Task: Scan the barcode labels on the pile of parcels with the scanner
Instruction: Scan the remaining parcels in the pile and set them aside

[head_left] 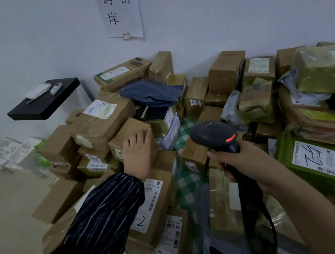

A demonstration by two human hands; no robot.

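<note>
Striped sleeve (101, 216) of the left arm fills the lower left. Beyond it we find the left hand (138, 149) laid on top of a brown box (129, 128) in the heap, fingers spread and fairly straight, gripping nothing.

The right hand (246, 165) is wrapped round the handle of the scanner (212, 133), which is held upright above a gap in the pile of parcels (102, 122). Its head faces away from us and a red light glows on its back. We see no beam on any label, so we cannot say which parcel it is aimed at.

Parcels lie heaped on a checked cloth (189, 188), brown cartons to the left and a green parcel (317, 173) with a large white label (328, 161) to the right. Many labels face up; others are turned aside or buried.

Progress, in our judgement: nothing marks a parcel as scanned, and no separate finished stack is evident. We take most of the pile as outstanding, with the left hand placed to turn or steady the next box.
</note>
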